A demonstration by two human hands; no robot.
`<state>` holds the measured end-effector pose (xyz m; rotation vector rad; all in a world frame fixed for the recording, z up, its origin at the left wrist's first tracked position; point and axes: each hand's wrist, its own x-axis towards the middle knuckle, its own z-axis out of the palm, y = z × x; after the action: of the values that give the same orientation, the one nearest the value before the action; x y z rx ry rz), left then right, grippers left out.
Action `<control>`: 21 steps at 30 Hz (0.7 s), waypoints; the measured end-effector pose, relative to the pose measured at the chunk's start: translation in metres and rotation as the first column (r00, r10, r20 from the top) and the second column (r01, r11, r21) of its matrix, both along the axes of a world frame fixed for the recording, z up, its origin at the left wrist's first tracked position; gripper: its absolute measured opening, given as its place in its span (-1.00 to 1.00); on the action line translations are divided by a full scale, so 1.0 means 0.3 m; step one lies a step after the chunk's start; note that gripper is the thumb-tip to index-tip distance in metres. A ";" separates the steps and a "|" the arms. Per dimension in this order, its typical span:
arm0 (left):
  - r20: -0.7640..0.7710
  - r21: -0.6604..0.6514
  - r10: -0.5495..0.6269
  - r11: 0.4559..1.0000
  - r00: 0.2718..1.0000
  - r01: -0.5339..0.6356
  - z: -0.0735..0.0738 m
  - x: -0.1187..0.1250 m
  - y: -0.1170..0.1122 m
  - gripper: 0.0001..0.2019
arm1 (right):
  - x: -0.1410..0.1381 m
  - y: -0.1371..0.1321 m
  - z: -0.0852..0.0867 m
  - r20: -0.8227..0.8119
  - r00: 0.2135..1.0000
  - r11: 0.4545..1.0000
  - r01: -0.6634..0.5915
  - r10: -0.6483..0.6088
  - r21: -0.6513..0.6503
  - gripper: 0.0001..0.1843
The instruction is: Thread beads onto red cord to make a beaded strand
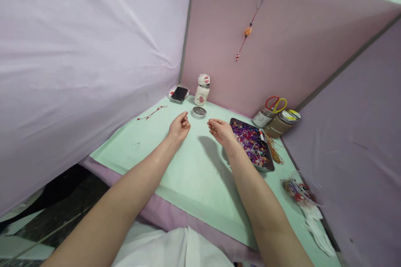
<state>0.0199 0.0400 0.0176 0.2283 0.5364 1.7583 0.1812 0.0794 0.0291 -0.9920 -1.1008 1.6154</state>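
My left hand (179,126) hovers over the pale green table (188,175) with its fingers curled together in a pinch; what they hold is too small to see. My right hand (221,129) is held a little to its right, fingers also curled in, just left of a metal tray of purple and pink beads (254,144). A small round tin (199,112) sits just beyond the gap between the two hands.
A white bottle (202,90) and a phone (179,93) stand in the back corner. A red string piece (152,113) lies at the left. Cans with scissors (272,108) stand behind the tray. Finished bead strings (297,192) lie at the right. A beaded cord (248,31) hangs on the wall.
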 end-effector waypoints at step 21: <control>-0.376 0.011 -0.125 0.990 0.918 0.139 -0.011 0.049 -0.031 -0.77 | 0.008 -0.080 0.103 0.451 0.794 0.567 -0.167 -0.408 0.806 -0.83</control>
<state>0.0347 0.0307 0.0143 0.6229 0.7453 1.5989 0.1836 0.0553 0.0602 -0.8836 -1.9218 0.4373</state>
